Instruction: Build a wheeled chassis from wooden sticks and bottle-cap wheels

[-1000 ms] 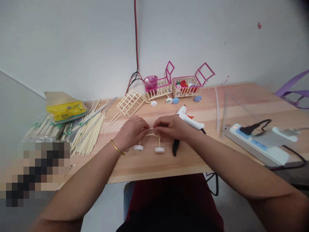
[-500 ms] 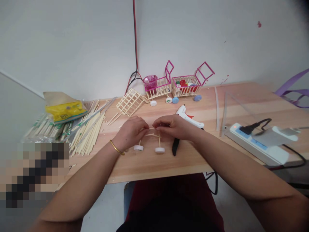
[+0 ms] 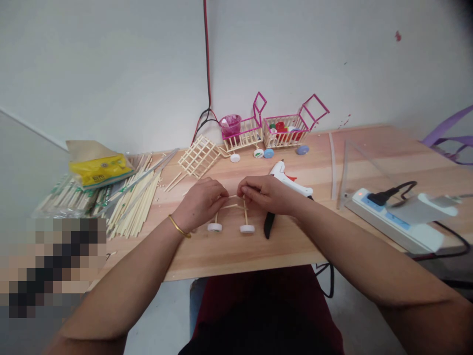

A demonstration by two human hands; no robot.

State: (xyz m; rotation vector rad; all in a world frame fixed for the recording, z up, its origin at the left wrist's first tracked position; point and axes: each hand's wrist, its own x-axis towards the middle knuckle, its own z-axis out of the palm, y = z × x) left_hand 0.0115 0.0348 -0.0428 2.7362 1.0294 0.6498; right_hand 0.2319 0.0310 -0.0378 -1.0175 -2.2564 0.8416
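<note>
Between my hands stands a small frame of pale wooden sticks point(image 3: 246, 215) with white bottle-cap wheels point(image 3: 247, 229) at its near side. My left hand point(image 3: 207, 198), with a gold bangle at the wrist, is pinched at the left end of a thin cross stick point(image 3: 233, 196). My right hand point(image 3: 263, 193) has its thumb and fingers closed where that stick meets the right-hand axle. Its fingertips hide the joint. A second cross stick point(image 3: 229, 206) runs lower between the two axles. The frame's far side is covered by my hands.
A white glue gun point(image 3: 295, 186) lies beyond my right hand, near a black curved piece point(image 3: 269, 226). Behind are a stick lattice basket point(image 3: 199, 157) and two pink-rimmed carts point(image 3: 242, 139). Loose sticks point(image 3: 138, 209) lie left, a power strip point(image 3: 399, 222) right.
My right hand has shifted slightly right, uncovering more of the cross stick. The wheeled frame has moved a little to the right. My left hand stays nearly where it was.
</note>
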